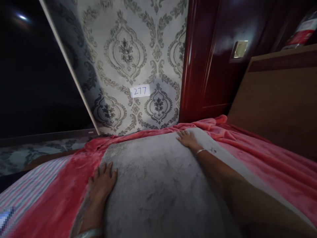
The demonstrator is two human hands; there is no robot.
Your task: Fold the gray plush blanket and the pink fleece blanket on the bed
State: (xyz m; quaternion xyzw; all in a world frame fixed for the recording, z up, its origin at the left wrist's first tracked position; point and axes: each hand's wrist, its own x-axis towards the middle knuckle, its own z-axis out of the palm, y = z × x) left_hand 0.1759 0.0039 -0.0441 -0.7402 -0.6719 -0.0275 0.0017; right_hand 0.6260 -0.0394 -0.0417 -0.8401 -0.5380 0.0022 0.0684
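A grey, soft-looking cloth or mat (153, 178) lies spread out in front of me. My left hand (102, 181) rests flat on its left edge with the fingers spread. Farther off, my right hand (188, 140) lies flat near the far right corner, its fingers stretched out. Neither hand holds anything. Beneath the grey piece is a pink-red plush blanket (61, 185), which shows along its left, far and right sides and is bunched up at the far right.
A dark screen (42, 72) stands at the left. Patterned wallpaper (126, 53) bears a paper label (140, 91) reading 277. To the right are a dark red wooden panel (213, 66), a cardboard box (279, 99) and a bottle (300, 33). Striped fabric (34, 185) shows at the left.
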